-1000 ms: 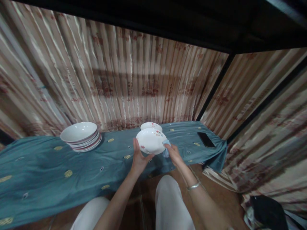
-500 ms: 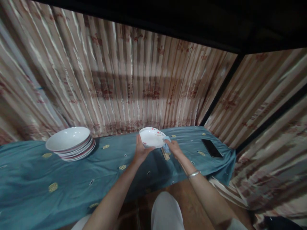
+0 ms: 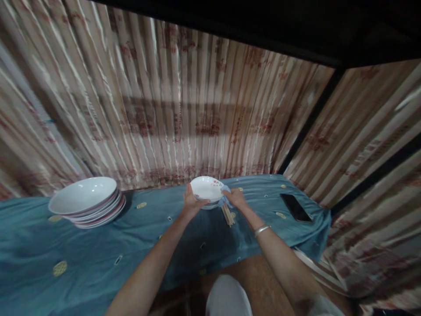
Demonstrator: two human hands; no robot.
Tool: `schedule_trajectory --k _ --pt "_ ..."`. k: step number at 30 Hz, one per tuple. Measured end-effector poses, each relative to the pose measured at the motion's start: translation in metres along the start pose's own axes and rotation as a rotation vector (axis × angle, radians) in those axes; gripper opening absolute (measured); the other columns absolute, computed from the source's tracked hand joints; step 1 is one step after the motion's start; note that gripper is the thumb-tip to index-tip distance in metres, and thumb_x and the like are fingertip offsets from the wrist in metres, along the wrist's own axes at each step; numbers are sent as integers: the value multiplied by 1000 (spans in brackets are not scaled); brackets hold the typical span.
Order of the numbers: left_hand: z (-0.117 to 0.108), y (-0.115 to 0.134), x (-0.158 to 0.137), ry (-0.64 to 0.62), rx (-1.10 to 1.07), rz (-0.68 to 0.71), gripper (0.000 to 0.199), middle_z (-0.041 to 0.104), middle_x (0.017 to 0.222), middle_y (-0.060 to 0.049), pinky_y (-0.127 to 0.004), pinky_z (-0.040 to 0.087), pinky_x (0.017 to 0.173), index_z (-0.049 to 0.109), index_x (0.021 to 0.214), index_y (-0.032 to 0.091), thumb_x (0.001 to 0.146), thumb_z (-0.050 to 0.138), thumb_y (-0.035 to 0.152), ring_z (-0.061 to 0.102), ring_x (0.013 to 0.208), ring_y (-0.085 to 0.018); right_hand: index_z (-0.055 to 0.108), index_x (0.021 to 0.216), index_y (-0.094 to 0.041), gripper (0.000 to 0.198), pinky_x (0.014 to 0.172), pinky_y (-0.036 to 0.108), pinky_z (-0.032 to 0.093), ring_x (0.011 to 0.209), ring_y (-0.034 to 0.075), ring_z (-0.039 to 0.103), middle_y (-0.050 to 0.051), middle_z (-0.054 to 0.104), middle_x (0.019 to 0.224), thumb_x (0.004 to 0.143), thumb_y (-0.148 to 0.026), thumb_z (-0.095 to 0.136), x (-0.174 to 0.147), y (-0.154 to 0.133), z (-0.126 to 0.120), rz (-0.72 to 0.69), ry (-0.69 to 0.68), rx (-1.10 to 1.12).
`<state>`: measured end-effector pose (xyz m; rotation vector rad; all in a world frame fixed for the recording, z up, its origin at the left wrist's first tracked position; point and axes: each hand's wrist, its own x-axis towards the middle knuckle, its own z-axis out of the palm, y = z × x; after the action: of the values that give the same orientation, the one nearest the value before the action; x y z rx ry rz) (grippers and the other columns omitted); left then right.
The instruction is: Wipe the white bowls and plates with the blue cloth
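A white plate [image 3: 206, 188] with red flowers near its rim is between my hands, tilted slightly towards me. My left hand [image 3: 192, 202] grips its left side, thumb along the near edge. Bunched in the closed fingers of my right hand [image 3: 237, 198] is a light blue cloth [image 3: 224, 200], pressed against the plate's right rim. Beneath the plate, the edges of more white dishes [image 3: 209, 206] peek out; how many is hidden. Several light wooden chopsticks [image 3: 227, 215] lie just below the cloth, their far ends covered.
On the left of the teal cloth-covered table [image 3: 141, 245] stands a stack of large white bowls [image 3: 86, 197] with red-edged dishes at its base. A black phone [image 3: 296, 207] lies at the right. Patterned curtains [image 3: 177, 109] hang behind, with a dark frame post [image 3: 312, 120] at the right.
The plate has come down slightly and the dishes under it now show. The cloth has shifted a little left with my right hand. More of the chopsticks is visible; the view has moved slightly.
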<state>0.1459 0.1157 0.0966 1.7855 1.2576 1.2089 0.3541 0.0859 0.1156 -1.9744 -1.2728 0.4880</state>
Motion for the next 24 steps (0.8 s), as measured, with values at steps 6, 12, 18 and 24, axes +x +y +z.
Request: schedule_trajectory --k 6,12,18,24 --pt "8 -6 6 -20 131 -86 110 26 155 -24 -63 -1 113 27 145 17 52 83 37 20 144 -38 61 47 -21 36 62 24 40 75 22 68 11 70 61 78 -39 64 0 -4 5 -61 24 -132" --pt "10 -3 7 -43 170 -103 114 19 156 -27 -65 1 112 21 147 12 55 82 37 16 145 -38 65 56 -20 36 62 26 37 73 23 67 13 71 68 83 -44 59 -20 1 -1 -130 63 -165" --pt "7 -6 -11 -24 99 -101 115 12 158 -26 -67 4 112 17 149 15 57 80 41 12 146 -39 58 50 -20 42 51 24 28 55 16 56 2 56 49 80 -50 56 -60 25 -7 -138 48 32" --pt "1 -12 -62 11 41 -147 106 10 160 -23 -55 9 117 16 149 10 66 73 39 9 146 -38 52 47 -19 52 45 23 26 45 11 41 -2 46 44 67 -67 58 -117 31 21 -73 -96 409"
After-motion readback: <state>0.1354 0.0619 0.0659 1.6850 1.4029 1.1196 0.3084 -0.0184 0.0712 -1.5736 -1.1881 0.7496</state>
